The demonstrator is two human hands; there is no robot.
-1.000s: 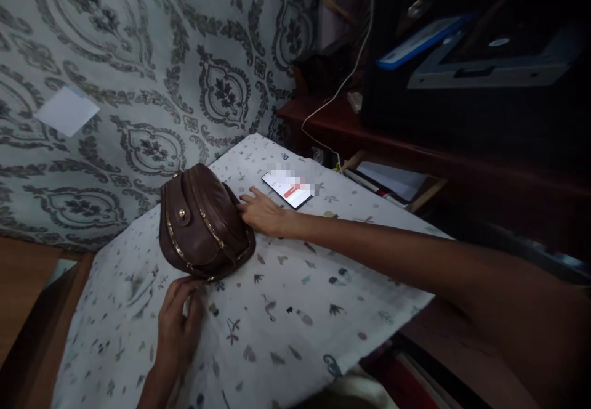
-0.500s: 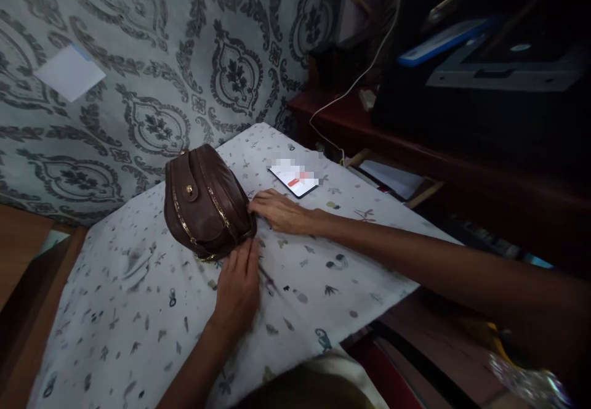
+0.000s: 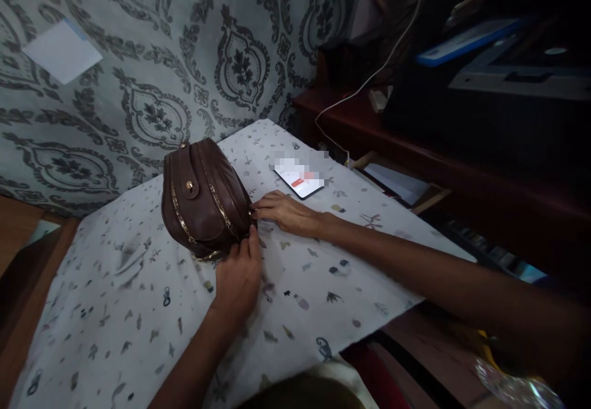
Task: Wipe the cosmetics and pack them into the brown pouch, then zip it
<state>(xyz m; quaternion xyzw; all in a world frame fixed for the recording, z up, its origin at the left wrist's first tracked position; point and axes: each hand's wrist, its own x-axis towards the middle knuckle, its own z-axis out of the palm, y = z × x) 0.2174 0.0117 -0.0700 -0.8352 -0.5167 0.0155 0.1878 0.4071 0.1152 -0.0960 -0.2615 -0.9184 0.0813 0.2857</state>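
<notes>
A brown leather bag (image 3: 203,196) with gold zippers and a snap strap rests on the cloth-covered table (image 3: 138,329). My right hand (image 3: 286,213) is at the bag's right end, its thumb and fingers pinched on a small part near the zipper there. Against the bag's lower right edge, my left hand (image 3: 239,270) has its fingers pressed together at the bag's side. What those fingers grip underneath is hidden.
A phone (image 3: 302,178) with a lit screen lies beyond my right hand. Behind it is a dark red desk (image 3: 341,116) with a white cable (image 3: 364,82) and an open drawer (image 3: 427,198). A patterned wall covering (image 3: 152,107) rises behind the bag.
The view has shifted slightly. My left hand's fingertips have moved up a little along the bag's right edge, closer to my right hand. The bag stays in about the same place.
</notes>
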